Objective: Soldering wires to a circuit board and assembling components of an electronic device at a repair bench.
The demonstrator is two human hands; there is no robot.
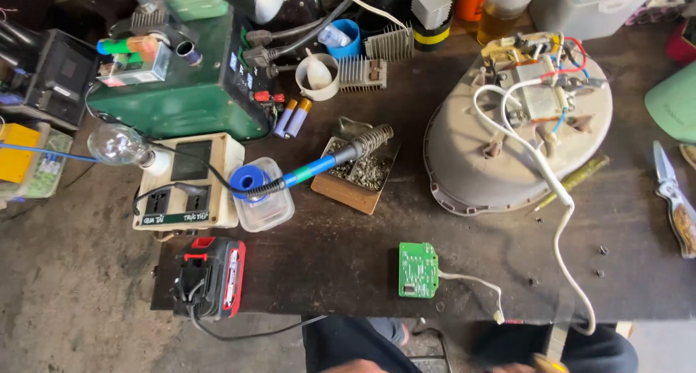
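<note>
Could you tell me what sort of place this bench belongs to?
Most likely a small electronics repair workshop: a blue-handled soldering iron rests in its stand, a green circuit board lies loose on the dark bench, and an opened round appliance shows its wiring.

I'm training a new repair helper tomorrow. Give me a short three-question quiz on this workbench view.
1. True or false: the green circuit board lies on the upturned appliance base.
2. Where does the blue-handled soldering iron rest? A) in the coil stand on the wooden tray B) on the red battery pack C) beside the folding knife
3. What colour is the cord that runs from the appliance base over the table's near edge?

Key: 1 false, it lies on the table, apart from the base; 2 A; 3 white.
</note>
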